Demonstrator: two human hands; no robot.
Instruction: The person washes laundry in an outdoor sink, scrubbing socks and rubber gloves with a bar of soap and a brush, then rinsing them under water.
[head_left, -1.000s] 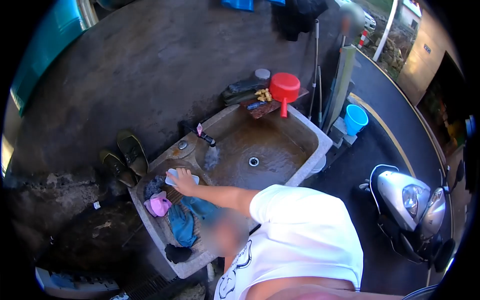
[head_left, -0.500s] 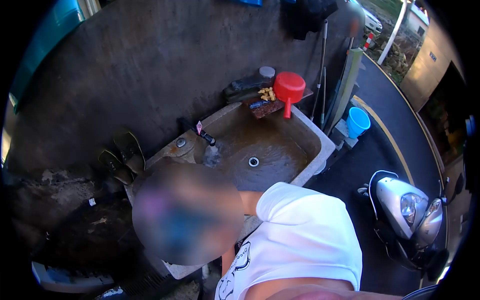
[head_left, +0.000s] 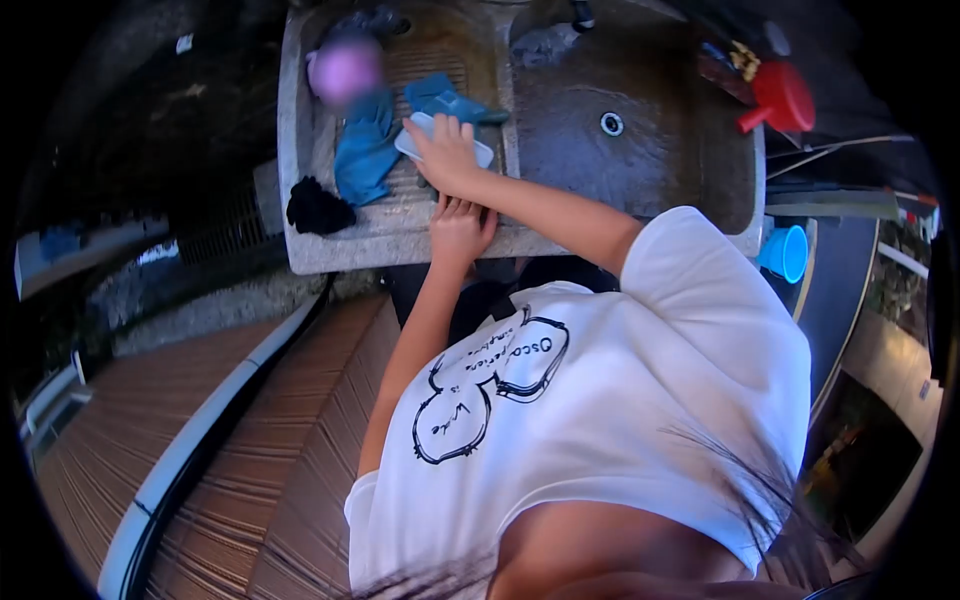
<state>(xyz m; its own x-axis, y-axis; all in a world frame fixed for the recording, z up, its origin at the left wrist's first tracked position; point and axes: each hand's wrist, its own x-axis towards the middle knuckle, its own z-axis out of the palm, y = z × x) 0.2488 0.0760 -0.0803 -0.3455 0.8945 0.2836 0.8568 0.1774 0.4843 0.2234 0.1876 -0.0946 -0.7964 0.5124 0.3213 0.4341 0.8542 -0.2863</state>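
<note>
My right hand [head_left: 450,157] is closed over a flat, pale oblong object [head_left: 418,133] on the ribbed washboard side of a stone sink [head_left: 380,247]. Just below it, at the sink's near rim, my left hand [head_left: 462,232] has its fingers together and curled down; what they press or grip is hidden. Teal cloth [head_left: 366,160] lies left of my hands, and another teal piece [head_left: 440,97] is just beyond the pale object. A pink item [head_left: 344,72], blurred, rests at the upper left. A black cloth [head_left: 318,208] sits at the near left corner.
The right basin holds shallow water around a drain [head_left: 611,124], with a tap [head_left: 582,14] at its far edge. A red dipper [head_left: 784,98] rests at the right side. A blue bucket [head_left: 784,253] stands beyond the sink, and poles [head_left: 850,142] lie across the right.
The view has swung down and turned. Compared with the oldest frame, my right hand and the pale object are nearer the sink's front rim, and my left hand has come into view.
</note>
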